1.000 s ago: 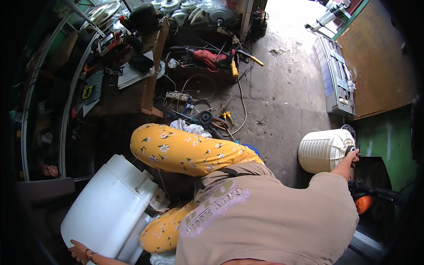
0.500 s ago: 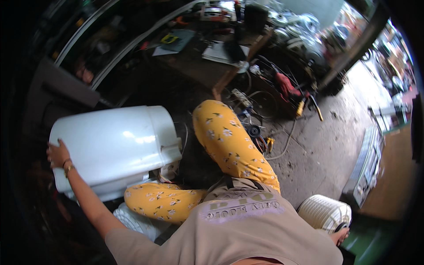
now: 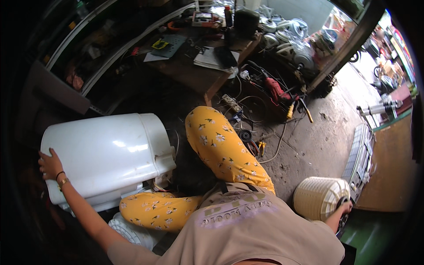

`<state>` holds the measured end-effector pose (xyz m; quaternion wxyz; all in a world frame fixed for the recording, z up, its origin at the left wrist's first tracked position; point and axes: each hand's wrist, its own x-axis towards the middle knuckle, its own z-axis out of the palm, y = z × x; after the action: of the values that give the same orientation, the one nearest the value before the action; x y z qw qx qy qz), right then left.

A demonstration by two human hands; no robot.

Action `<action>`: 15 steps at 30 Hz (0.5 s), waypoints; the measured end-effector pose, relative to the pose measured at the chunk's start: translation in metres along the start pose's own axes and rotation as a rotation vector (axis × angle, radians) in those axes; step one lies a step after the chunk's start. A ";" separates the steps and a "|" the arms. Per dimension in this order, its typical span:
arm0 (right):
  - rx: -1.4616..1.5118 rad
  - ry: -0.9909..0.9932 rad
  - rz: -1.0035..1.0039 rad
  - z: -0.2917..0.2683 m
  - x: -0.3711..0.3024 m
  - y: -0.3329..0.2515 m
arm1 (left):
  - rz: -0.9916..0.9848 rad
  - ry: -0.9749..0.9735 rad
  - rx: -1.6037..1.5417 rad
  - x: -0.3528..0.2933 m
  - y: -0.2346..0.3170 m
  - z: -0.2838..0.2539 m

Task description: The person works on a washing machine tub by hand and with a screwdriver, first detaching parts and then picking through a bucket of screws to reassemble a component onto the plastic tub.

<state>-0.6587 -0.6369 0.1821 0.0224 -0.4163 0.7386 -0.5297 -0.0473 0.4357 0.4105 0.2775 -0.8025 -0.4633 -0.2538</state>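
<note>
To my left lies a large glossy white appliance housing on its side, with a grey-white stepped end toward my knee. My left hand rests on its far-left end, fingers spread over the shell. At my right side stands a cream ribbed drum with a dark hub at its right end. My right hand is closed at that dark part; the fingers are partly hidden. Both arms are stretched wide, and I sit with knees bent between the two things.
A red power tool, a power strip, yellow-handled pliers and loose cords lie on the floor ahead. Papers cover part of a low table. A grey grille panel and brown board are at right.
My right hand and the cream drum have moved forward, away from my body. The left hand stays on the white housing. The whole view has shifted slightly.
</note>
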 end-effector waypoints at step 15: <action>-0.257 -0.425 -0.122 0.156 -0.109 -0.194 | 0.014 0.073 0.102 0.025 0.014 -0.029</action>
<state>-0.3983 -0.7044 0.2247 0.0918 -0.5615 0.7522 -0.3324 -0.0282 0.4247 0.4448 0.3366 -0.7807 -0.4595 -0.2569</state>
